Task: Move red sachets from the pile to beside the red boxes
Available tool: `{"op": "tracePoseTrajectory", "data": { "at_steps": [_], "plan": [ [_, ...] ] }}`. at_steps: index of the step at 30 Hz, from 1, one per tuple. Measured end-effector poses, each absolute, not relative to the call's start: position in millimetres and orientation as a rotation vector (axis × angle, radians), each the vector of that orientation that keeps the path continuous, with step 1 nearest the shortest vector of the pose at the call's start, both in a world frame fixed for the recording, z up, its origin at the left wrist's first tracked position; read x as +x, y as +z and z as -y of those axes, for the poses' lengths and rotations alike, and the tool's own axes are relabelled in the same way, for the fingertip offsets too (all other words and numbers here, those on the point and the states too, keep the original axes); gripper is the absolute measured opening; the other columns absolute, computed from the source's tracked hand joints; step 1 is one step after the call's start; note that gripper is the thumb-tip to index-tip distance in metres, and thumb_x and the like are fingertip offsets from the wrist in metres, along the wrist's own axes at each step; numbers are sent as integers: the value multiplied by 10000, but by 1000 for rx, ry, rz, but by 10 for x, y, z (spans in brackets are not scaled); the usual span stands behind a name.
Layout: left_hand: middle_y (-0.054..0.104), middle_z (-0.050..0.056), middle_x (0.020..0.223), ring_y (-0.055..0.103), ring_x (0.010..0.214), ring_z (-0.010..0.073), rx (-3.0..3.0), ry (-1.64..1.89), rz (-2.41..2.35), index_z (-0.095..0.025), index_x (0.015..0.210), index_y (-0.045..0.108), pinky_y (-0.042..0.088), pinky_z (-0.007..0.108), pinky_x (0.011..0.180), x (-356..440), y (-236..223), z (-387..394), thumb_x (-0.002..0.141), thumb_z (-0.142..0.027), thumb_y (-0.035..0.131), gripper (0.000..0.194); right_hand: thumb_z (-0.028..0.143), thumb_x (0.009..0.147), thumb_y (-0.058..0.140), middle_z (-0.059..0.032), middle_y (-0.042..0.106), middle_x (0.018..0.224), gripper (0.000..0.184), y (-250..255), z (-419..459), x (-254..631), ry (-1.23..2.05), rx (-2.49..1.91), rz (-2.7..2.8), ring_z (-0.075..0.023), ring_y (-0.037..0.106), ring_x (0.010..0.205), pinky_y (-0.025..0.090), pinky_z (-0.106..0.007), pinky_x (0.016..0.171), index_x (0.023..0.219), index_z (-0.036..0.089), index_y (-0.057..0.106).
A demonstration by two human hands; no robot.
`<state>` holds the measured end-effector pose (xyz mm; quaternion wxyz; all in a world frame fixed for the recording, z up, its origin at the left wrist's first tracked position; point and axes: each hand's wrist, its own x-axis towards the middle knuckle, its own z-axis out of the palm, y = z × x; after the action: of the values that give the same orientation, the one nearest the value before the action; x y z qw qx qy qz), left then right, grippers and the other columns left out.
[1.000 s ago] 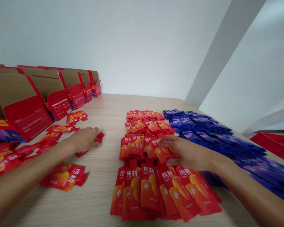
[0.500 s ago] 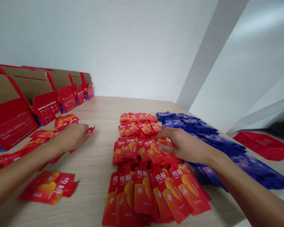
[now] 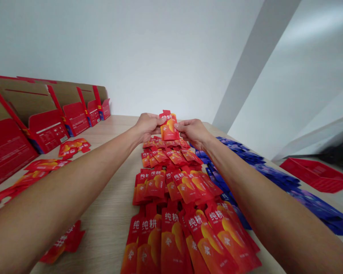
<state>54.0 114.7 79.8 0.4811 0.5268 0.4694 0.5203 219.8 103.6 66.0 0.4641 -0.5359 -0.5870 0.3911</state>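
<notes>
The long pale wooden table runs away from me toward the white wall. Along its left edge stands a row of open red-and-brown cardboard boxes, flaps up, one behind the next. Down the middle lies a wide overlapping spread of red foil sachets with orange hearts and white lettering, reaching from my chest out to the far end. Just beside it on the right, touching its edge, is a matching band of blue foil sachets. Off the table's right side sits a flat red plastic tray. Small loose stacks of the same red sachets lie in front of the boxes on the left.

Both my arms are stretched out over the red spread. My left hand and my right hand are brought together at the far end, each pinching a side of a single red sachet, which I hold upright in the air just above the furthest sachets of the spread.
</notes>
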Motion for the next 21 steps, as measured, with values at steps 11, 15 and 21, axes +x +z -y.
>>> {"op": "tracePoseTrajectory", "data": {
  "at_steps": [11,15,21],
  "plan": [
    [777,85,801,761,743,250,1697,972,-1731,-164,1007,702,624,343,686,-1047,269,-1248,772,-130,752,243,408,1095,716,-88,673,1185,333,-22,-1970,2308,799,-1921,1455,-202,693,967,644,-351,825,1282,137,666],
    [811,122,1060,753,1099,312,1762,915,-2199,-187,1180,722,599,440,1005,-2001,333,-1436,873,-246,757,314,417,1092,718,-89,674,1223,340,-232,-2150,2335,654,-2058,1644,-231,695,1034,641,-394,890,1281,138,676],
    [662,137,1412,640,1299,304,1817,654,-2407,-184,1351,660,518,586,1147,-2756,-39,-1688,1009,-465,696,443,346,1031,794,-74,732,1043,229,-310,-2285,2431,279,-2148,1956,-222,724,985,616,-389,929,1070,126,742]
  ]
}}
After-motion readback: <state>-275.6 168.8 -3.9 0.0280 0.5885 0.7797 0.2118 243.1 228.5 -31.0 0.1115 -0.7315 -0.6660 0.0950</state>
